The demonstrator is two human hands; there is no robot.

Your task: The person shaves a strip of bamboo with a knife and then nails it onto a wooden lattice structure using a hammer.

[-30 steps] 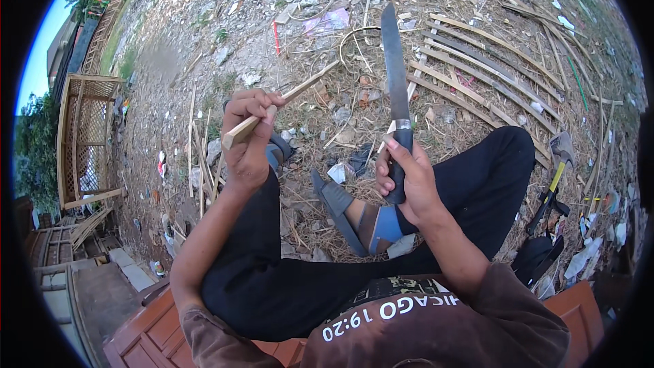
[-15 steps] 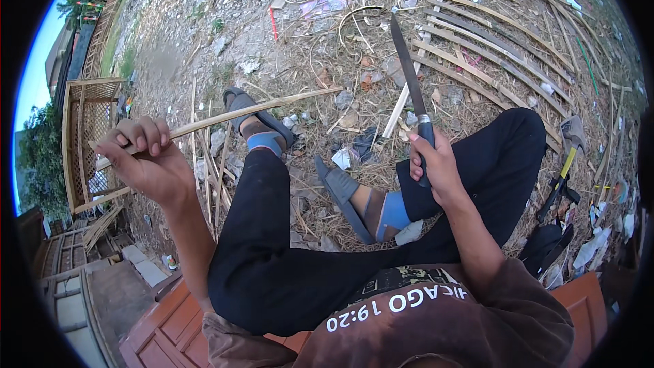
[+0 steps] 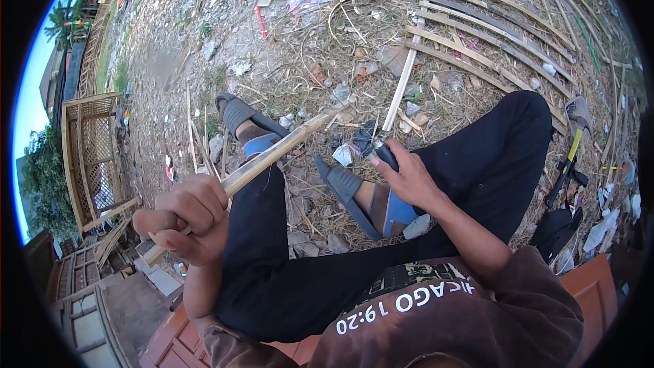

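A: What is the left hand (image 3: pixel 182 221) doing?

B: Its fingers are curled tight around one end of a bamboo stick (image 3: pixel 262 159). The stick is pale yellow-tan, long, slim and straight, with a smooth surface. From the fist it slants up and away over the person's black-trousered left knee, its far tip ending above the sandalled foot (image 3: pixel 246 123) on the ground.

A: And the right hand (image 3: pixel 411 178)?

B: Closed round the dark handle of a knife (image 3: pixel 386 155), just past the stick's far tip. The blade is hard to make out against the litter, so I cannot tell how it lies.

A: What surrounds the stick?

B: Beyond its tip lie split bamboo slats (image 3: pixel 470 34) on dry, littered ground. Well to the right of it a hammer with a yellow handle (image 3: pixel 571 143) rests by the right knee. Far to its left stands a bamboo lattice frame (image 3: pixel 92 153).
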